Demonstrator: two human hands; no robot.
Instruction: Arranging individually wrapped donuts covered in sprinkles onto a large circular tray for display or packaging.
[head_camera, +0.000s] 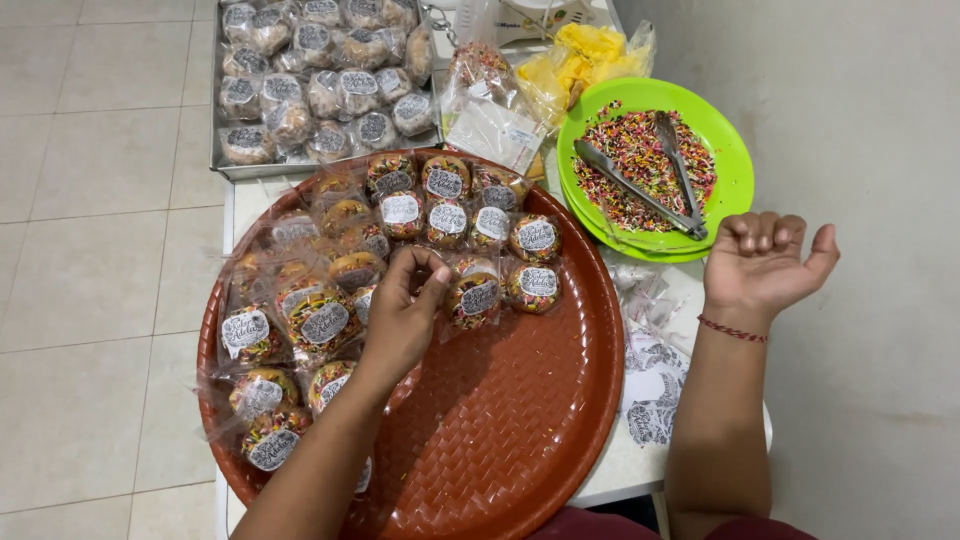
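tray: round, red-brown, woven pattern, sits on the white surface. Near right part is bare, left and far parts are filled.
my left hand: over the middle of the tray, fingers pressed together, pinching the clear wrap of one wrapped doughnut.
wrapped doughnut: lies at the near end of the rows, touching its neighbours. Clear bag, coloured sprinkles on top, round label with dark edge on the front. Looks sealed, label centred.
progress: my read is roughly two thirds of the tray is laid out; this one is being set down or adjusted, the bare patch is what's left.
left pile: more bagged doughnuts, overlapping, less tidy than the far rows.
stickers: loose label sheets on the surface, right of the tray.
my right hand: off the tray to the right, curled into a loose fist, holding nothing, red thread at the wrist.
green plate: full of coloured sprinkles, metal tongs lying across them.
metal pan: far left, packed with more bagged doughnuts.
yellow bag: far edge, behind the plate, contents unclear.
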